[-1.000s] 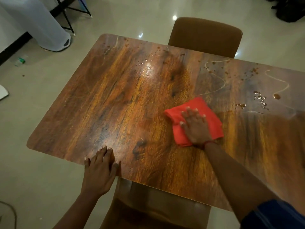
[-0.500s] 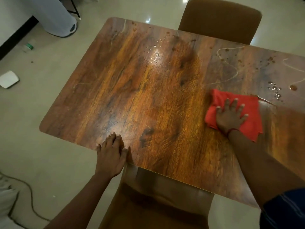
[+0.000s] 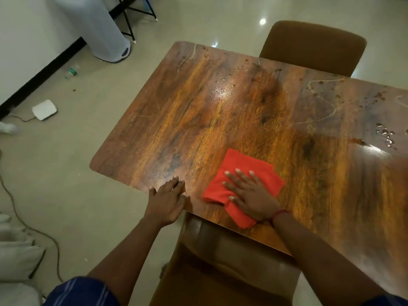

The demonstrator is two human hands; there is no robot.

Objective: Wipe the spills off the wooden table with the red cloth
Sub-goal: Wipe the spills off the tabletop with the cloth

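— So, any words or labels to read?
— None clear enough. Just a small bottle [image 3: 71, 72] with a green band on the floor [image 3: 92, 138], too tiny to read.
— And the red cloth [image 3: 242, 186]?
— Flat on the wooden bench [image 3: 220, 129], close to the near edge. Pressed down by the right hand [image 3: 250, 194], fingers spread wide, not gripping.
— Left hand [image 3: 166, 200]?
— Open and flat, holding nothing, resting right on the near edge, just beside the cloth.
— Room to move?
— Lots of bare wood to the left and far side. Wet drops [image 3: 385, 134] well off to the right. Brown chair [image 3: 313, 47] at the far edge, another chair [image 3: 220, 266] tucked under the near edge.
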